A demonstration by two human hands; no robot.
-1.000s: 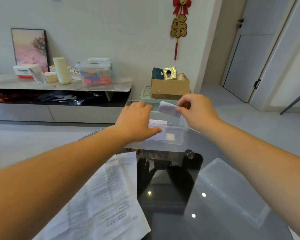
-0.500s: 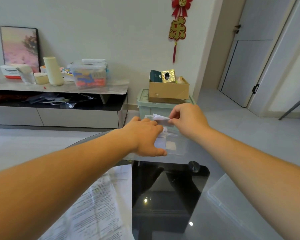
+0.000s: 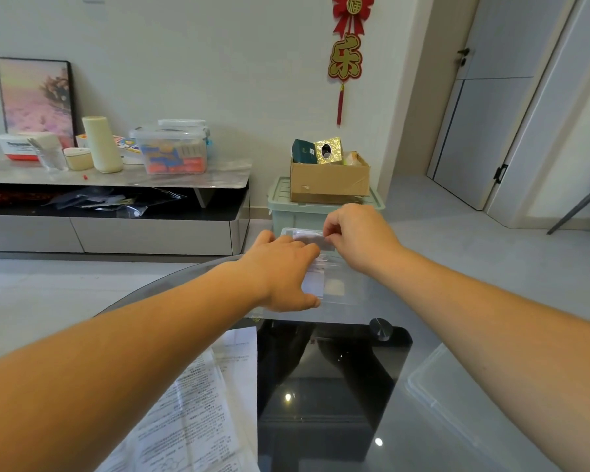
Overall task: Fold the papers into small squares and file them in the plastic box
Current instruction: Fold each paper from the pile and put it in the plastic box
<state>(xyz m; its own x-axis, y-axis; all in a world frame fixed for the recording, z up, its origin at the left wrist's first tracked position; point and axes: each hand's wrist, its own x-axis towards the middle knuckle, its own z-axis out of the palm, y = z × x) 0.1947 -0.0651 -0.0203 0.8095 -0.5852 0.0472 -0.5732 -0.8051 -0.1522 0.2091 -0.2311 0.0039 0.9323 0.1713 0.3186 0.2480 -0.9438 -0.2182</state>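
A clear plastic box (image 3: pixel 338 294) stands at the far edge of the glass table. My left hand (image 3: pixel 280 274) grips its left side, thumb along the front wall. My right hand (image 3: pixel 358 240) pinches a small folded paper square (image 3: pixel 312 239) at the box's top opening, its lower edge down among other folded papers (image 3: pixel 315 284) inside. Unfolded printed sheets (image 3: pixel 198 413) lie on the table under my left forearm.
The box's clear lid (image 3: pixel 457 413) lies on the glass table (image 3: pixel 338 420) at the right, partly under my right forearm. Beyond the table stand a green bin (image 3: pixel 286 212) with a cardboard box (image 3: pixel 327 182) on it and a low cabinet (image 3: pixel 116 206).
My right hand has brought the folded paper down from above the box into its opening. My left hand has stayed on the box's left side. The camera has tilted slightly.
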